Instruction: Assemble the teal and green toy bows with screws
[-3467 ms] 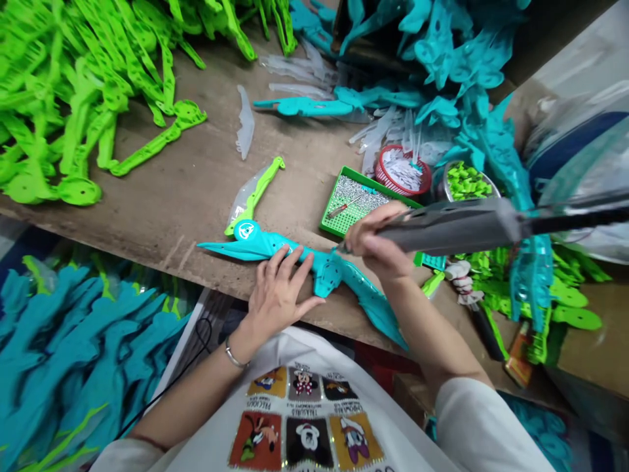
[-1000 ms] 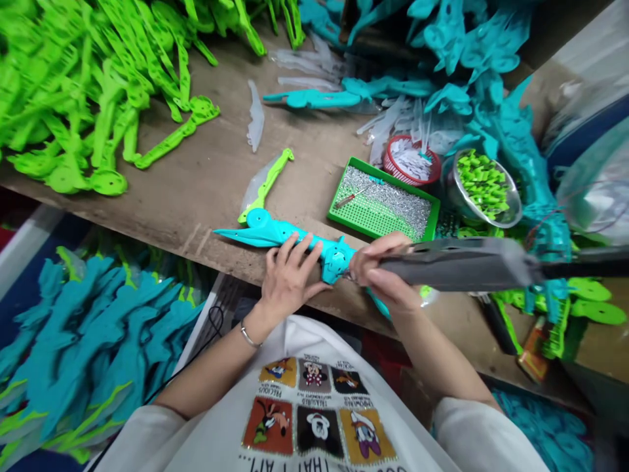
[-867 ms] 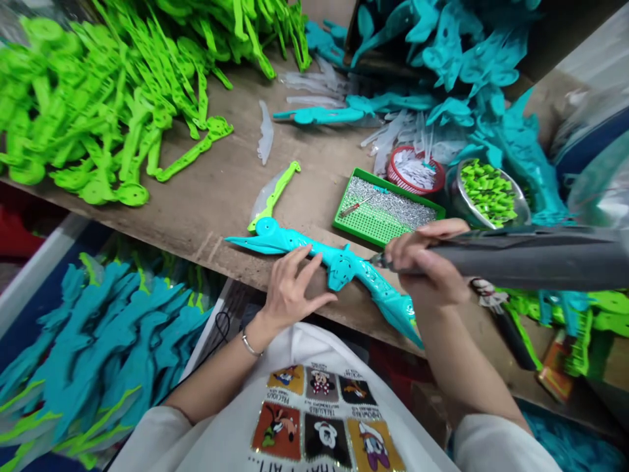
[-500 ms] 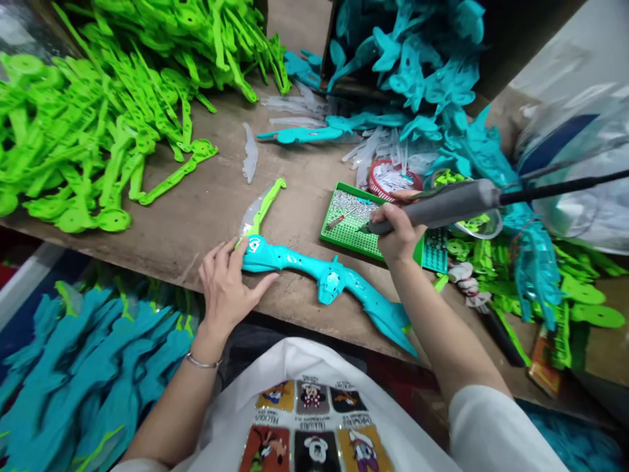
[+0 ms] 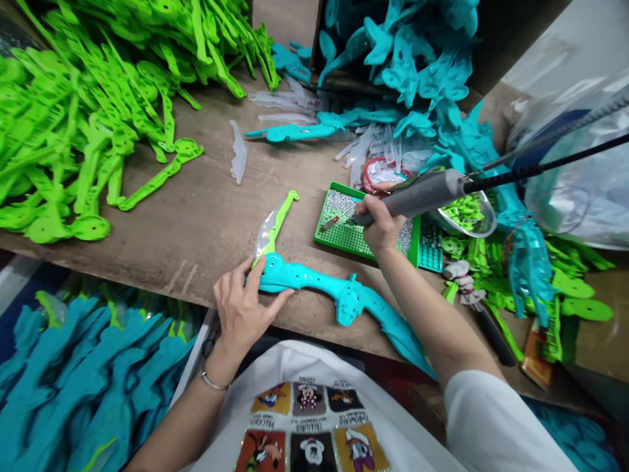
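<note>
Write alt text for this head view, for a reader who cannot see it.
A left hand touches a teal piece on a worktable; the right hand holds a grey tool over a green tray. Green parts lie heaped at left.

A broad brown tabletop [image 5: 211,216] spans the room, its surface worn and dusty, with pale scuffs [image 5: 181,278] by the near edge on the left. At the far right rises a pale, faintly smudged wall [image 5: 545,49], and before it a dark brown open box [image 5: 521,29] stands on the tabletop. Below, at near left, shows a bin's pale rim [image 5: 191,360]; the space beneath the tabletop is dark. Cool, even light leaves soft shadows.
</note>
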A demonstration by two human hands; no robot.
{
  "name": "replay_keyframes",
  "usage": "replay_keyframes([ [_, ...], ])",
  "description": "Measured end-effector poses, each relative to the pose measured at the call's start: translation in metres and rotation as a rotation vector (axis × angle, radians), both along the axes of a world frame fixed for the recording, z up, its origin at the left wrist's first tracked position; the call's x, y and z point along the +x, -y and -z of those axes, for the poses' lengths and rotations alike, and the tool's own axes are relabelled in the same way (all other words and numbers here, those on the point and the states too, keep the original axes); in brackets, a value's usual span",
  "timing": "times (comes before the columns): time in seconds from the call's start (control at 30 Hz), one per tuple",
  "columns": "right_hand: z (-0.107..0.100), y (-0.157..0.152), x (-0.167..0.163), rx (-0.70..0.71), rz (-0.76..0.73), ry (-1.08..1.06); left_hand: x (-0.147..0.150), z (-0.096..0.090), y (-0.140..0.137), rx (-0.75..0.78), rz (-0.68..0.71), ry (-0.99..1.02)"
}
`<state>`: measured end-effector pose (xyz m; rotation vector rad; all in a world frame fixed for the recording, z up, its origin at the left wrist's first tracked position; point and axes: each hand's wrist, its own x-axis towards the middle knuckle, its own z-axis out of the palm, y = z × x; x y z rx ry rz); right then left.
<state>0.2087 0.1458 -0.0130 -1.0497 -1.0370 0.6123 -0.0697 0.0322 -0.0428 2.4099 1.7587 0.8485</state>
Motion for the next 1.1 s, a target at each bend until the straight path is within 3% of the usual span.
replay_keyframes([
  [0.3, -0.004, -0.005, -0.004, -0.016, -0.049, -0.021, 0.019, 0.000, -0.004, 0.016, -0.061, 0.003],
  [0.5, -0.037, 0.013, -0.019, 0.044, -0.014, -0.081, 0.038, -0.002, -0.001, -0.060, -0.064, -0.001],
  [0.63, -0.054, 0.048, -0.044, 0.014, -0.170, -0.116, 0.043, -0.003, 0.001, -0.102, -0.076, -0.046],
  [0.8, -0.045, 0.085, -0.063, -0.068, -0.435, -0.115, 0.042, -0.001, 0.001, -0.085, -0.076, -0.048],
  [1.1, -0.032, 0.093, -0.056, -0.127, -0.451, -0.074, 0.043, 0.003, 0.000, -0.094, -0.086, -0.047],
])
